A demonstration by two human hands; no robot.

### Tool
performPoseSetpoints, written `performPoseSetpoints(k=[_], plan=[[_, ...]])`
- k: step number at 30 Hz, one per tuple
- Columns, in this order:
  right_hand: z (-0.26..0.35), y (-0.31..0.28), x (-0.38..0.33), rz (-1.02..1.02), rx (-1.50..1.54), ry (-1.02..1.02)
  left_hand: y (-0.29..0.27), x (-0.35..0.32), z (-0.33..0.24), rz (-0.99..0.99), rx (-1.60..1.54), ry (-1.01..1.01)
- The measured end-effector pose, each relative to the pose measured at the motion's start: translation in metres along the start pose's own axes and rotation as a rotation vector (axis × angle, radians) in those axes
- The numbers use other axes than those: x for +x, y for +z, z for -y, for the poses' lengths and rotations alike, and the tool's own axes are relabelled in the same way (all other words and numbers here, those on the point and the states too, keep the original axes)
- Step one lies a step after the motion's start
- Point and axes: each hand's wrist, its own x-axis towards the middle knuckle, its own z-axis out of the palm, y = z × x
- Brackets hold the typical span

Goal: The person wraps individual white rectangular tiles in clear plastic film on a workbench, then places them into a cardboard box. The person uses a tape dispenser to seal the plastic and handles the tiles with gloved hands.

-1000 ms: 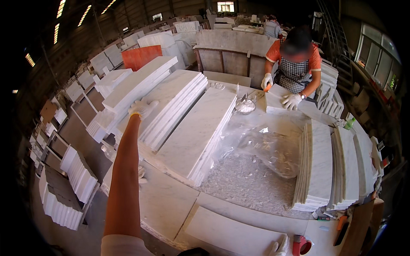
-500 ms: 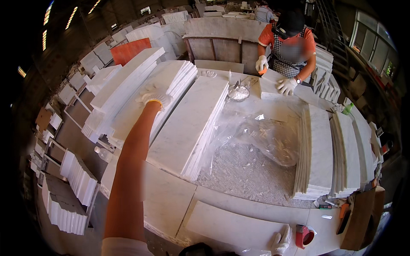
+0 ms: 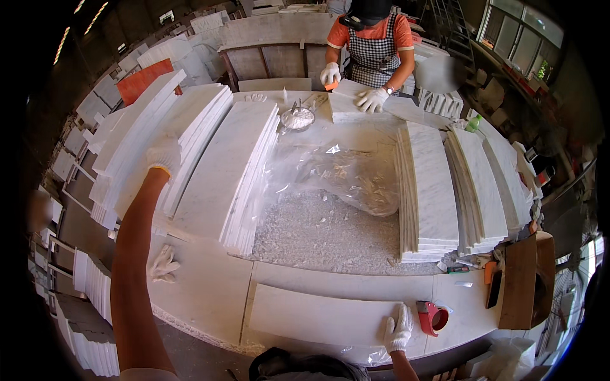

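My left hand (image 3: 163, 154), in a white knit glove, reaches far out over a stack of white marble slabs (image 3: 197, 120) on the left. Its fingers are smeared and pale against the stone, so their grip is unclear. My right hand (image 3: 399, 328), gloved too, lies with fingers stretched on the right end of a single marble slab (image 3: 324, 312) at the table's near edge. A red tape dispenser (image 3: 432, 319) stands just right of that hand. A loose white glove (image 3: 164, 263) rests on the tabletop beside my left forearm.
Marble stacks (image 3: 222, 171) (image 3: 432, 190) flank crumpled clear plastic (image 3: 356, 184). Across the table, a co-worker in a checked apron (image 3: 372, 57) holds an orange block against a slab (image 3: 356, 105). A bowl of white paste (image 3: 297, 119) sits nearby. A cardboard box (image 3: 524, 279) stands at right.
The view has shifted, bringing my right forearm and the loose glove into sight. My left hand has moved nearer along the left stack. My right hand stays on the slab's end.
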Motion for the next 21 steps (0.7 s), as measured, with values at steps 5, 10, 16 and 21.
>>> performPoseSetpoints(k=[5, 10, 16, 21], plan=[[0.000, -0.001, -0.002, -0.022, 0.037, 0.019, -0.070, -0.036, 0.007, -0.050, -0.113, 0.091], [-0.002, 0.006, 0.000, -0.049, 0.048, -0.047, -0.134, -0.089, 0.031, -0.031, -0.297, 0.282], [-0.008, -0.003, -0.007, -0.141, 0.043, 0.009, -0.228, -0.208, -0.081, 0.544, -0.829, 0.297], [-0.006, -0.001, -0.006, -0.245, 0.069, -0.020, -0.191, -0.297, -0.156, 0.726, -0.862, 0.543]])
